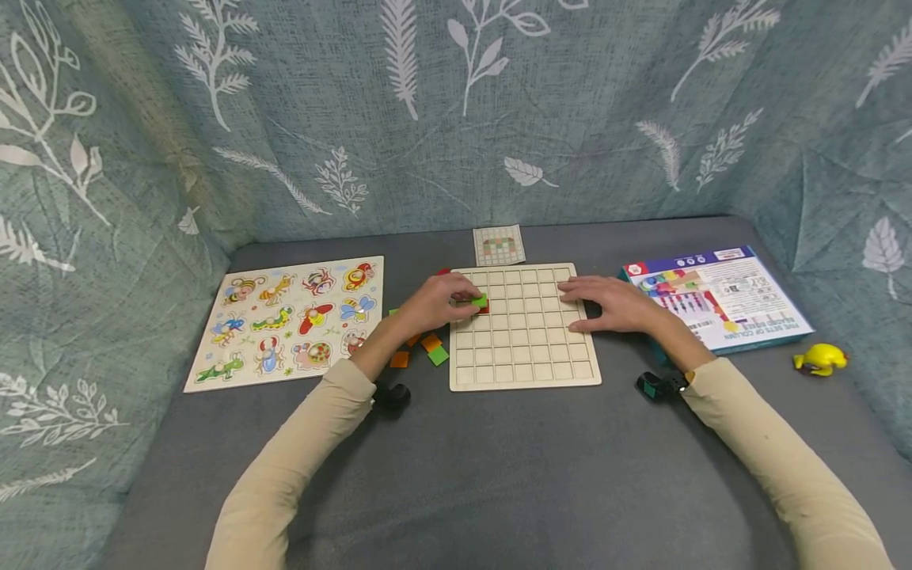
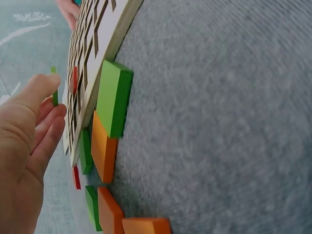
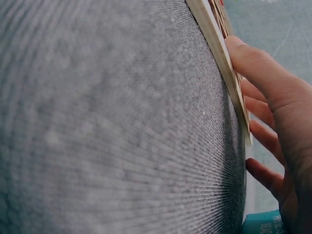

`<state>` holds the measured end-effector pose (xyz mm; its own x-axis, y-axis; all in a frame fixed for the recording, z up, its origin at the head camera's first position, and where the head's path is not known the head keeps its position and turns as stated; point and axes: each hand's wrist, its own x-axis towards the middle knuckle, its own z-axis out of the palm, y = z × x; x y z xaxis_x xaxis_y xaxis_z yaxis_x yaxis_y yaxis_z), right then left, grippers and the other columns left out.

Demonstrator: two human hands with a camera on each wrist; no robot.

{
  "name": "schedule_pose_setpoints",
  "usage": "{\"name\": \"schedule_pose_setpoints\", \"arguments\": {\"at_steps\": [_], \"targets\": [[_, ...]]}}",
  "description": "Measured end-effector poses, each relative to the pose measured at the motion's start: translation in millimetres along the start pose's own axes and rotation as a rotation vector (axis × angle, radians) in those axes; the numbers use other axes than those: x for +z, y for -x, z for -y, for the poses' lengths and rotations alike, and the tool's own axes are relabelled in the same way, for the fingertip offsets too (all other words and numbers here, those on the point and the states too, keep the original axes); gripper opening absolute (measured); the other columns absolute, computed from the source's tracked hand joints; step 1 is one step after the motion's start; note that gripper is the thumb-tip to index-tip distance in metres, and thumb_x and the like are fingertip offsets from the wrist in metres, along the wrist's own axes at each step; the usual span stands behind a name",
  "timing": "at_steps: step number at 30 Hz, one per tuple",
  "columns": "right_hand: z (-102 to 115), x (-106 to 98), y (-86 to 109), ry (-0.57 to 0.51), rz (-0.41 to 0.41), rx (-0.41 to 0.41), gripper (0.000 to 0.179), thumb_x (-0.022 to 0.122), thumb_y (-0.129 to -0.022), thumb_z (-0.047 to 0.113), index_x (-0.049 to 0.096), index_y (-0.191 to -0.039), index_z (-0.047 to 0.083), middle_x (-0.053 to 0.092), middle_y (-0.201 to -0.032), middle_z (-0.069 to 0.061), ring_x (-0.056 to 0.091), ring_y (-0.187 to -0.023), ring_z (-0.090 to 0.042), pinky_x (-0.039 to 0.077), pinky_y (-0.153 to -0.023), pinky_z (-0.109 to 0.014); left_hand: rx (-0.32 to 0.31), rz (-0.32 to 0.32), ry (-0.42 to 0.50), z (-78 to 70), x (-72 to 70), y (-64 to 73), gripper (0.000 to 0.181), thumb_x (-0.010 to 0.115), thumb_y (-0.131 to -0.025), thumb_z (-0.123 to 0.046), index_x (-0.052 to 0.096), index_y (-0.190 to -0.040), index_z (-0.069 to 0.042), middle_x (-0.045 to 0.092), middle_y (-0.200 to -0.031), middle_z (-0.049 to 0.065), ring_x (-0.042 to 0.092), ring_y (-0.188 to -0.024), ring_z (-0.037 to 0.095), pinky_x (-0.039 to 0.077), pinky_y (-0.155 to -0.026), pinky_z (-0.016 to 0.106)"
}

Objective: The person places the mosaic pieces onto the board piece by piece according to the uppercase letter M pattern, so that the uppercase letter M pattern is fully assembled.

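Between thumb and fingers my left hand [image 1: 436, 304] pinches a green square tile [image 1: 480, 301], held above the left part of a wooden grid board [image 1: 527, 381]. In the left wrist view the green tile [image 2: 54, 87] stands on edge in the fingertips, apart from the board. A red tile [image 1: 484, 309] sits in a cell of the board just below it. My right hand [image 1: 614, 305] rests on the board's right edge with fingers spread. In the right wrist view its thumb lies against the board's rim [image 3: 214, 44].
Loose green and orange tiles [image 1: 400, 359] lie left of the board. A small pattern card [image 1: 499, 259] is behind it. An insect puzzle board [image 1: 285, 366] lies at the left; a game box [image 1: 734, 309] and a yellow toy duck [image 1: 822, 359] are at the right.
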<state>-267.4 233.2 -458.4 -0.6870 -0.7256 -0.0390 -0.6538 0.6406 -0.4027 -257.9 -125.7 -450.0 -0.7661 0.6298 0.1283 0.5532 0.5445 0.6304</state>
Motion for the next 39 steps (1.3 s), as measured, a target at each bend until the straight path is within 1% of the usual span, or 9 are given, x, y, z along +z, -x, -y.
{"name": "schedule_pose_setpoints", "arguments": {"at_steps": [2,9,13,24,31,36,39], "targets": [[0.0,-0.2,0.0,-0.001,0.002,0.000,0.057,0.072,-0.084,0.039,0.059,-0.133,0.012,0.046,-0.149,-0.011,0.038,-0.141,-0.033,0.029,-0.112,-0.061,0.006,0.000,0.003,0.5,1.8,-1.1,0.025,0.070,-0.089,-0.013,0.071,-0.111,-0.002,0.069,-0.109,0.013,0.065,-0.095,0.023,0.054,-0.083,0.035],[-0.5,0.4,0.3,0.011,-0.001,-0.003,0.057,0.072,-0.084,0.040,0.060,-0.133,0.012,0.047,-0.148,-0.011,0.039,-0.140,-0.033,0.029,-0.112,-0.061,-0.004,0.018,0.014,0.2,6.7,-1.5,0.026,0.071,-0.088,-0.015,0.070,-0.111,-0.004,0.069,-0.109,0.011,0.065,-0.096,0.021,0.054,-0.085,0.032],[-1.2,1.0,0.2,0.003,0.000,0.004,0.058,0.073,-0.084,0.040,0.059,-0.133,0.012,0.047,-0.149,-0.010,0.039,-0.141,-0.032,0.028,-0.112,-0.061,0.005,0.013,0.017,-1.2,8.2,-2.1,0.026,0.071,-0.088,-0.014,0.071,-0.111,-0.003,0.069,-0.108,0.011,0.064,-0.093,0.021,0.054,-0.083,0.033],[-1.4,0.4,0.1,-0.005,-0.002,0.004,0.058,0.073,-0.084,0.040,0.060,-0.133,0.012,0.048,-0.148,-0.010,0.039,-0.140,-0.032,0.029,-0.112,-0.061,0.025,0.017,-0.024,-4.9,10.3,-4.1,0.026,0.071,-0.089,-0.016,0.070,-0.112,-0.004,0.068,-0.105,0.010,0.062,-0.091,0.019,0.053,-0.081,0.032],[-1.4,1.1,0.3,0.000,0.004,0.006,0.058,0.072,-0.084,0.041,0.059,-0.134,0.013,0.046,-0.149,-0.010,0.038,-0.141,-0.032,0.028,-0.112,-0.061,-0.023,0.038,-0.073,-7.8,12.8,-6.4,0.027,0.069,-0.090,-0.022,0.071,-0.114,-0.009,0.068,-0.111,0.006,0.060,-0.092,0.017,0.051,-0.081,0.031],[-1.7,1.6,0.0,0.003,0.002,0.009,0.058,0.072,-0.084,0.041,0.060,-0.133,0.013,0.046,-0.150,-0.010,0.038,-0.141,-0.032,0.028,-0.113,-0.061,-0.019,0.049,-0.110,-10.5,16.2,-10.3,0.027,0.069,-0.091,-0.025,0.071,-0.114,-0.012,0.067,-0.114,0.005,0.061,-0.091,0.016,0.051,-0.080,0.033],[-1.4,1.8,0.1,0.001,0.002,0.008,0.058,0.072,-0.084,0.041,0.060,-0.133,0.013,0.046,-0.149,-0.010,0.038,-0.141,-0.032,0.028,-0.112,-0.061,-0.026,0.058,-0.131,-12.8,18.4,-13.2,0.026,0.068,-0.091,-0.027,0.071,-0.114,-0.013,0.067,-0.116,0.004,0.062,-0.095,0.017,0.052,-0.083,0.034]]}}
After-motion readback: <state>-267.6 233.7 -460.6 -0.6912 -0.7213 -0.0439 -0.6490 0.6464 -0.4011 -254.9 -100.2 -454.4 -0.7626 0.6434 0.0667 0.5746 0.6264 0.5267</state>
